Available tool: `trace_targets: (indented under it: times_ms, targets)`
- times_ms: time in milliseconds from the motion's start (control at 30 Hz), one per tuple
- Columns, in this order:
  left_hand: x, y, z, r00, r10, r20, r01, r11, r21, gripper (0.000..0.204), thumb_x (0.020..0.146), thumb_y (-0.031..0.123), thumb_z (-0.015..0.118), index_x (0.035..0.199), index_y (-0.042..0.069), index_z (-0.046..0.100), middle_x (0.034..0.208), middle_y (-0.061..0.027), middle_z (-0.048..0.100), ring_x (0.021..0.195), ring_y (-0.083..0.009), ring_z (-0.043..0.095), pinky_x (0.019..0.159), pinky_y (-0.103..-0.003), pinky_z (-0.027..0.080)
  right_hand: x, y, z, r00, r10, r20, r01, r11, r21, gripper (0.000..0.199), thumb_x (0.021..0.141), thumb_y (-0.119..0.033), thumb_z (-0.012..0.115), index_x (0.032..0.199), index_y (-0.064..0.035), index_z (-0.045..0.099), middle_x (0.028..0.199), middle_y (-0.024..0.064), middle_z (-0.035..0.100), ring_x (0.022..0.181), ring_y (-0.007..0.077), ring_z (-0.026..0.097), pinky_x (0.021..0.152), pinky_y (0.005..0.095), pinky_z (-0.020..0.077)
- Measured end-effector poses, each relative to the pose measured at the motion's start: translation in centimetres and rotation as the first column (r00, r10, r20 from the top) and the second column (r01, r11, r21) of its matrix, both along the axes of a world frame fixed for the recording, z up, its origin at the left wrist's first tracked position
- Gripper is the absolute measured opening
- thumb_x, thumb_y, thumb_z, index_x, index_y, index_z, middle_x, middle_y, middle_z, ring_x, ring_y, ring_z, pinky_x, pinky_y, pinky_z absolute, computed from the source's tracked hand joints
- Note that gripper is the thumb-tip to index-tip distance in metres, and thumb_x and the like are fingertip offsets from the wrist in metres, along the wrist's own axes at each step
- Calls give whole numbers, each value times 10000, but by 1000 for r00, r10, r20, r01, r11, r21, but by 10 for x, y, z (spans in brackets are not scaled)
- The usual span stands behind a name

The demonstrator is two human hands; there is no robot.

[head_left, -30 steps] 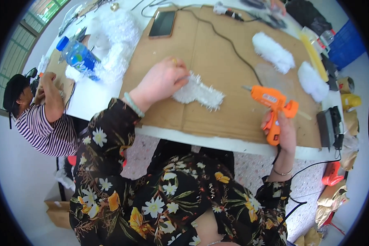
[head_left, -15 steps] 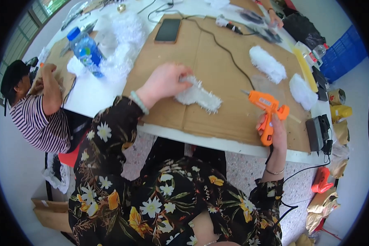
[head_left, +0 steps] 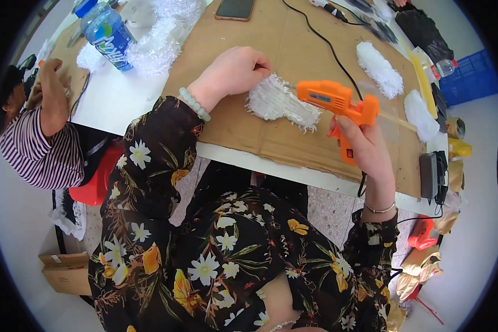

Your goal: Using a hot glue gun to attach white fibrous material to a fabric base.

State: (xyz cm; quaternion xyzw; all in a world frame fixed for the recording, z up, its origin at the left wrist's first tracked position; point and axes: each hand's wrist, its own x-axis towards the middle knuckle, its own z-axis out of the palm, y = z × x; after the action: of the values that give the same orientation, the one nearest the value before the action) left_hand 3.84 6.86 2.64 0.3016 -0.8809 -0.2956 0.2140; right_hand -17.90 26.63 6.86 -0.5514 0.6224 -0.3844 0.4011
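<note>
A white shaggy fabric piece (head_left: 282,106) lies on the brown cardboard in front of me. The curled fingers of my left hand (head_left: 235,71) pinch it at its upper left edge; the fingertips are partly hidden. My right hand (head_left: 369,148) is wrapped round the handle of an orange hot glue gun (head_left: 337,100). The gun points left, and its nozzle is at the upper edge of the fabric; whether it touches cannot be made out. A pale glue stick (head_left: 399,122) sticks out of the gun's back end.
Cardboard (head_left: 227,119) covers the white table. A phone (head_left: 234,9), a water bottle (head_left: 106,39), white fluff (head_left: 163,41) and two white fluffy pieces (head_left: 380,69) lie around. A dark cable (head_left: 335,50) crosses the cardboard. Someone in a striped shirt (head_left: 44,157) sits at the left.
My right hand has brought the glue gun leftward to the fabric's upper edge. My left hand stays at the fabric, its fingers curled closer. The whole view has shifted, with the table nearer.
</note>
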Motion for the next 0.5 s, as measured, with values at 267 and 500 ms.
trace_targets:
  times_ms: [267, 500]
  targets:
    - [-4, -1, 3, 1000, -18, 26, 18, 1000, -13, 181, 851, 171, 605, 904, 16, 683, 810, -144, 669, 763, -312, 630, 696, -385, 491, 21, -19, 10, 962, 4, -272, -2, 1000, 4, 230, 933, -244, 591, 968, -17, 598, 815, 13, 604, 753, 96, 534, 672, 266, 435]
    - [-7, -4, -4, 999, -22, 36, 24, 999, -45, 200, 856, 197, 594, 902, 26, 687, 816, -142, 673, 793, -319, 633, 708, -402, 495, 28, -18, 8, 906, 21, -422, -19, 1000, 11, 246, 924, -241, 603, 998, -6, 602, 787, 15, 605, 719, 106, 538, 667, 264, 442]
